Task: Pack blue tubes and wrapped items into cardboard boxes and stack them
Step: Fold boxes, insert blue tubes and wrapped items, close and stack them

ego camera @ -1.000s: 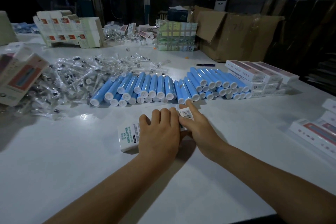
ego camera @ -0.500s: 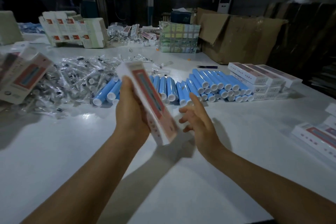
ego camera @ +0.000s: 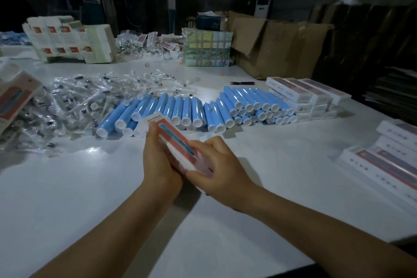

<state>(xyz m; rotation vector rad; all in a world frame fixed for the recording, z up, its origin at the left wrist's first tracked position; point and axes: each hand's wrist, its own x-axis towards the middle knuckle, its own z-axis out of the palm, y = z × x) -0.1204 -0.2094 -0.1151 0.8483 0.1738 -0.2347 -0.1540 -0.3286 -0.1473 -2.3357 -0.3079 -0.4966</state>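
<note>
Head view: you hold one cardboard box (ego camera: 178, 142) tilted above the table (ego camera: 67, 198), both hands on it. Left hand (ego camera: 158, 160) grips its left side, right hand (ego camera: 216, 165) now curls round the near end; half a second ago that hand was spread and off the box, a second ago the box lay flat. Likely a packed box, heading for a stack. Blue tubes (ego camera: 180, 108) lie in a row just beyond, wrapped items (ego camera: 74, 97) heaped far left, stacked boxes (ego camera: 306, 97) far right.
</note>
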